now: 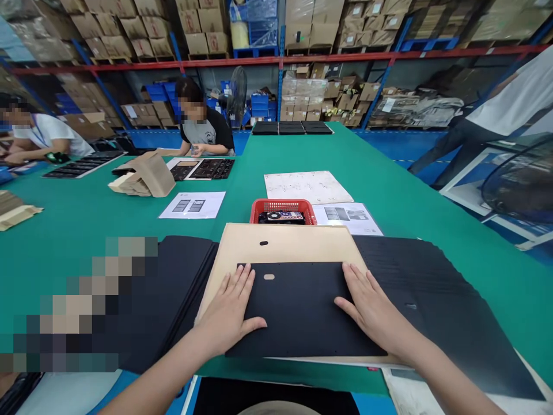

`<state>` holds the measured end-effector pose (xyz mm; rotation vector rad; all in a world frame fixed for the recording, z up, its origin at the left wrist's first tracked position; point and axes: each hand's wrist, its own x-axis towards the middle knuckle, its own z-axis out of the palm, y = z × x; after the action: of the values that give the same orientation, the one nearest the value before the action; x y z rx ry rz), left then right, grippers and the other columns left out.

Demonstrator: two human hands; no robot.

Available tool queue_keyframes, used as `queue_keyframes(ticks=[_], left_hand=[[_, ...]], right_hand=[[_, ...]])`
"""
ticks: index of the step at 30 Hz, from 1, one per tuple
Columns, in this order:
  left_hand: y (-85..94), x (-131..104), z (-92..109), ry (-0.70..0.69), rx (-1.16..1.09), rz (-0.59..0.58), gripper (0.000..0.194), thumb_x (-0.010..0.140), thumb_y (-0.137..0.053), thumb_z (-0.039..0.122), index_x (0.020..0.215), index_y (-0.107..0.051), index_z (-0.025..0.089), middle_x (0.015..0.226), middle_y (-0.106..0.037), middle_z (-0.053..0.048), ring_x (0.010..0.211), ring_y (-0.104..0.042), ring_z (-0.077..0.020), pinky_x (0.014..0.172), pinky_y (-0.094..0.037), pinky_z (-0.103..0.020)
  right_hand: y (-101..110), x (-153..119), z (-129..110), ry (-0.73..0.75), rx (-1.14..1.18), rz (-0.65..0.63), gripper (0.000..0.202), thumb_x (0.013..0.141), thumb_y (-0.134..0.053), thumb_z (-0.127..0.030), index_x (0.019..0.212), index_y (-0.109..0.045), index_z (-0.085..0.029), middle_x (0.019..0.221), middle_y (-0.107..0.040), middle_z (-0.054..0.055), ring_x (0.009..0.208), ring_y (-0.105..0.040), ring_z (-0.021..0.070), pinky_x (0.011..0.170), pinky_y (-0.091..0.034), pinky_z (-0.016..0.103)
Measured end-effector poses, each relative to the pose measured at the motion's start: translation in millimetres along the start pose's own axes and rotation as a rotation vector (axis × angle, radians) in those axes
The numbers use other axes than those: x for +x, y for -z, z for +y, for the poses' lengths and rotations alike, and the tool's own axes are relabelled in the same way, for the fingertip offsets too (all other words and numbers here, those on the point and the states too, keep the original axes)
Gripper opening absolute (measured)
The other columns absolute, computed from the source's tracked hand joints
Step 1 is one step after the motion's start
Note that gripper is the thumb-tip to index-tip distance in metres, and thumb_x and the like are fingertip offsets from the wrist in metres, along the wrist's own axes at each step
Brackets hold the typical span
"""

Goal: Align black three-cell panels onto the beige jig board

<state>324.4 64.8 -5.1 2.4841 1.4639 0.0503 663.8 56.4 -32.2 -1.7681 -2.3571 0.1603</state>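
Observation:
A black rectangular sheet [302, 317] with a small oval hole near its upper left lies flat in front of me. Under it is a larger tan board [302, 242], which has a dark oval slot near its far edge. My left hand [233, 308] rests flat along the black sheet's left edge, fingers stretched out. At the right edge, my right hand [367, 300] lies spread with its thumb on the sheet. More black sheets [432, 305] are stacked to the right, and another dark stack [181, 288] lies to the left.
A red basket [283, 203] holding small items stands behind the tan board. Printed sheets [192, 205] and a stained white board [307, 187] lie on the green table [242, 184]. Folded cardboard [149, 176] is at left. Co-workers sit across the table; one person stands at right near a fan [522, 178].

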Motion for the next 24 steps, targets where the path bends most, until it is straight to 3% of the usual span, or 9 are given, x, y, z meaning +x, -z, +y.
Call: queue_keyframes(ticks=[3, 7, 9, 11, 14, 18, 24], left_hand=[[-4.5, -0.8, 10.4, 0.027, 0.056, -0.004, 0.098, 0.081, -0.033, 0.076, 0.146, -0.019, 0.004, 0.153, -0.010, -0.021, 0.141, -0.008, -0.0331, 0.114, -0.019, -0.052], [-7.1, 9.3, 21.5, 0.048, 0.061, 0.023, 0.102, 0.079, -0.031, 0.079, 0.145, -0.021, 0.001, 0.152, -0.011, -0.023, 0.141, -0.010, -0.0336, 0.114, -0.020, -0.050], [-10.1, 12.9, 25.3, 0.065, 0.068, 0.037, 0.104, 0.078, -0.030, 0.080, 0.145, -0.021, 0.001, 0.152, -0.011, -0.024, 0.141, -0.009, -0.0337, 0.114, -0.019, -0.050], [-12.8, 14.1, 28.0, 0.076, 0.075, 0.055, 0.104, 0.078, -0.029, 0.080, 0.145, -0.022, 0.001, 0.152, -0.012, -0.023, 0.141, -0.008, -0.0335, 0.114, -0.017, -0.050], [-13.1, 12.9, 31.6, 0.091, 0.067, 0.070, 0.104, 0.077, -0.032, 0.080, 0.145, -0.022, 0.003, 0.152, -0.014, -0.022, 0.141, -0.009, -0.0335, 0.114, -0.017, -0.051], [-6.8, 10.6, 38.0, 0.150, 0.061, -0.008, 0.109, 0.076, -0.035, 0.080, 0.145, -0.019, -0.002, 0.152, -0.009, -0.024, 0.141, -0.007, -0.0349, 0.115, -0.015, -0.051], [-4.4, 9.0, 40.6, 0.156, 0.015, 0.025, 0.106, 0.077, -0.038, 0.078, 0.145, -0.021, -0.001, 0.152, -0.012, -0.023, 0.141, -0.010, -0.0349, 0.115, -0.018, -0.050]], right_hand=[[-0.5, 2.6, 1.9, 0.028, -0.137, 0.007, 0.082, 0.093, -0.019, -0.062, 0.140, -0.032, 0.004, 0.142, -0.036, 0.024, 0.134, -0.031, 0.0295, 0.112, -0.021, 0.052], [19.8, 40.1, -6.6, 0.028, -0.211, 0.102, 0.060, 0.096, -0.030, -0.051, 0.122, -0.055, -0.002, 0.119, -0.059, 0.025, 0.121, -0.048, 0.0353, 0.108, -0.018, 0.062], [28.6, 67.3, -25.1, 0.073, -0.123, 0.129, 0.043, 0.096, -0.038, -0.040, 0.118, -0.059, -0.009, 0.116, -0.063, 0.019, 0.116, -0.053, 0.0319, 0.107, -0.025, 0.056], [30.4, 95.9, -51.2, 0.124, 0.067, 0.061, 0.032, 0.094, -0.045, -0.030, 0.118, -0.060, -0.014, 0.115, -0.064, 0.013, 0.108, -0.057, 0.0252, 0.098, -0.040, 0.041], [19.9, 134.4, -90.0, 0.079, 0.232, -0.030, 0.026, 0.092, -0.049, -0.021, 0.113, -0.063, -0.015, 0.106, -0.065, 0.009, 0.099, -0.059, 0.0190, 0.084, -0.044, 0.026], [2.3, 168.0, -118.7, 0.037, 0.216, -0.033, 0.018, 0.088, -0.053, -0.015, 0.099, -0.067, -0.015, 0.103, -0.064, 0.009, 0.099, -0.058, 0.0208, 0.081, -0.042, 0.026], [1.3, 188.5, -123.6, -0.011, 0.239, -0.091, 0.012, 0.078, -0.056, -0.006, 0.076, -0.064, -0.016, 0.091, -0.066, 0.008, 0.088, -0.061, 0.0212, 0.070, -0.039, 0.026]])
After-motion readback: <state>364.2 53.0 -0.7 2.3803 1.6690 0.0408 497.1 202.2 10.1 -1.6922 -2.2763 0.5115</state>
